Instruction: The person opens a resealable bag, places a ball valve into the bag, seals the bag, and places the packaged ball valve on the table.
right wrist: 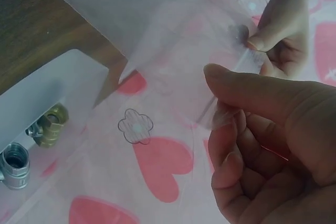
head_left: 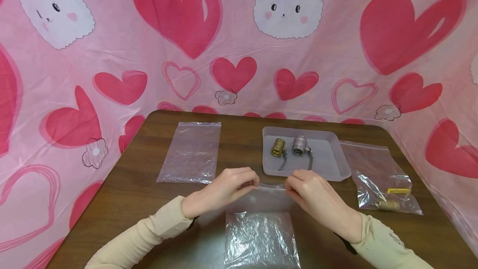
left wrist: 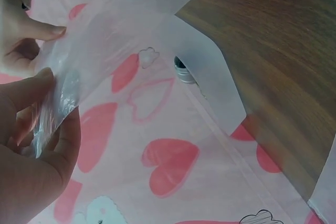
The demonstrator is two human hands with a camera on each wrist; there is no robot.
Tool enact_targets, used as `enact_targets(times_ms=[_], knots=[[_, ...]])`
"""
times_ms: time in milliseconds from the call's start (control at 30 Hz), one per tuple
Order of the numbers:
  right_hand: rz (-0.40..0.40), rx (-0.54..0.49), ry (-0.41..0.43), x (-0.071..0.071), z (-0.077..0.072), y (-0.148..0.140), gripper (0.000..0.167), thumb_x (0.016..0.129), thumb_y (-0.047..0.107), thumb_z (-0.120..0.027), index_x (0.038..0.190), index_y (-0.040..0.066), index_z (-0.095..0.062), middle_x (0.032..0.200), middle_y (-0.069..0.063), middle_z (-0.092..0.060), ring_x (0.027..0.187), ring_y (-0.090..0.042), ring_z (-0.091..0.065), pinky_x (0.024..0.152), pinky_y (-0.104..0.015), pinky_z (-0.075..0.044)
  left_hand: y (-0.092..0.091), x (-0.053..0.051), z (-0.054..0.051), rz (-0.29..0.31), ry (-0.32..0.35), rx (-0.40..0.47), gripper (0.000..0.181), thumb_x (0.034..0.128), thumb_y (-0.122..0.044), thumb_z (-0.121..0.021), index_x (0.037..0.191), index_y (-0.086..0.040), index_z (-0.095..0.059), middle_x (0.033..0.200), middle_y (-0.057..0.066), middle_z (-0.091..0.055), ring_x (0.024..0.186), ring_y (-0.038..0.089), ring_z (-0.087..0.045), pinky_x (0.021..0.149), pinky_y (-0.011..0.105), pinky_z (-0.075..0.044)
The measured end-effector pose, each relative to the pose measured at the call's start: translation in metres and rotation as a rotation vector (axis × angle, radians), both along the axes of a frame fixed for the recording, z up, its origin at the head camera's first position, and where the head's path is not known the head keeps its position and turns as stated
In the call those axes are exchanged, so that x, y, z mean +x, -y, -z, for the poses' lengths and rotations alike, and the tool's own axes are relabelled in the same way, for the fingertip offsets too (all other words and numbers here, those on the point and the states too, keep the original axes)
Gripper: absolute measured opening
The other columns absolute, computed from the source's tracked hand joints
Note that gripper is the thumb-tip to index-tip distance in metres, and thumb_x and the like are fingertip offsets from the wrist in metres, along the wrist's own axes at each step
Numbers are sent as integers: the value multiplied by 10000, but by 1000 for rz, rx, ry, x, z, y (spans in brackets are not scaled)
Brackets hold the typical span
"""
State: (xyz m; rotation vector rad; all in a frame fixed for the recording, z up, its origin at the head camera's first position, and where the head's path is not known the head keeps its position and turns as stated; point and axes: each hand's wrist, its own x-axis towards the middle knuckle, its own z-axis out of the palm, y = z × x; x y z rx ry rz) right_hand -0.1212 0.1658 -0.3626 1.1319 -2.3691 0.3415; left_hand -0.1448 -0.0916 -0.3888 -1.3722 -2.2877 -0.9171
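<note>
A clear zip-top plastic bag (head_left: 261,235) hangs between both hands, its lower part reaching down toward the table's front. Its top edge is pinched at the left by my left hand (head_left: 228,188) and at the right by my right hand (head_left: 317,198). In the left wrist view, thumb and fingers of the left hand (left wrist: 37,135) grip the crinkled film. Seen from the right wrist, the right hand (right wrist: 262,140) pinches the zip edge between thumb and fingertips. Nothing shows inside this bag.
Beyond the hands a translucent tray (head_left: 325,169) holds a brass valve (head_left: 278,147) and a silver valve (head_left: 299,145), both with grey levers. A flat clear bag (head_left: 194,152) lies left. On the right, another bag (head_left: 367,157) contains a brass fitting with a yellow handle (head_left: 398,191).
</note>
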Motion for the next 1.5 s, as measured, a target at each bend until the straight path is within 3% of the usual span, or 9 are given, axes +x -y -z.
enact_targets(times_ms=[733, 967, 1233, 1500], knots=[[-74, -20, -5, 3, 0, 2, 297, 669, -104, -802, 761, 111, -619, 689, 75, -512, 638, -4, -460, 569, -154, -418, 0, -1, 1, 16, -36, 32, 64, 904, -71, -705, 893, -105, -652, 844, -36, -709, 788, 17, -658, 742, 79, -506], [-45, 0, -35, 2, 1, 3, 310, 688, -81, -784, 758, 122, -559, 701, 76, -464, 658, -37, -424, 596, -200, -412, 0, -1, 0, 3, 3, 42, 43, 952, -113, -653, 914, -94, -648, 870, -30, -705, 807, 24, -655, 773, 83, -508], [-20, 55, -111, 4, 0, 7, 333, 624, -85, -806, 689, 122, -554, 638, 67, -489, 593, -51, -483, 560, -238, -442, -2, 1, 0, 5, -4, 23, 39, 927, -78, -679, 902, -101, -661, 864, -34, -712, 798, 32, -663, 761, 83, -511], [-17, 74, -95, 5, -1, 7, 327, 641, -105, -741, 672, 132, -518, 621, 77, -446, 584, -34, -440, 559, -239, -428, -2, 2, 0, 9, 5, 20, 39, 948, -105, -656, 913, -91, -664, 873, -25, -715, 804, 48, -670, 775, 90, -516]])
